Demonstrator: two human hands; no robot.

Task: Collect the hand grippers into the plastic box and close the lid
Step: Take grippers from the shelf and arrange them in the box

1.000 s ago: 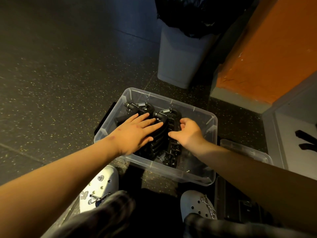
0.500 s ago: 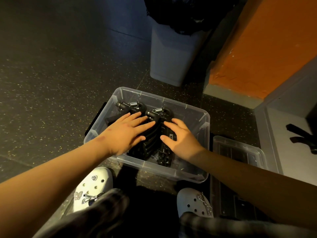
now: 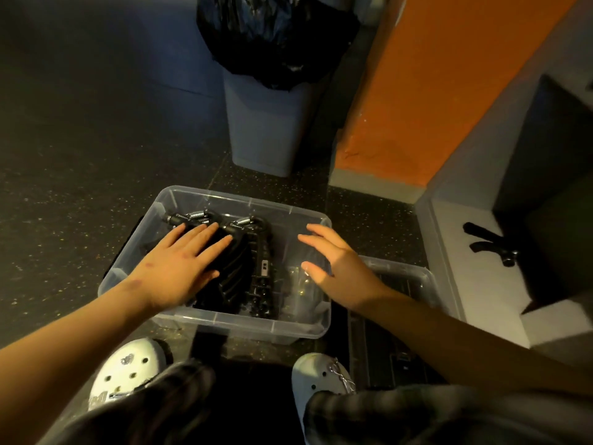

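Observation:
A clear plastic box (image 3: 244,326) stands open on the dark floor between my feet. Several black hand grippers (image 3: 247,268) with steel springs lie stacked in its left and middle part. My left hand (image 3: 183,264) rests flat on the stack, fingers straight. My right hand (image 3: 333,261) hovers open over the right part of the box, holding nothing. One more black hand gripper (image 3: 491,244) lies on the grey ledge at the right. The clear lid (image 3: 401,316) lies on the floor to the right of the box, partly under my right forearm.
A grey waste bin (image 3: 266,123) with a black bag stands just behind the box. An orange wall panel (image 3: 426,91) and a grey stepped ledge (image 3: 465,284) close off the right side. My white clogs (image 3: 128,374) are in front of the box.
My right hand has lifted off the stacked grippers and moved right, over the box's right part. My left hand stays on the stack. The view has swung slightly left.

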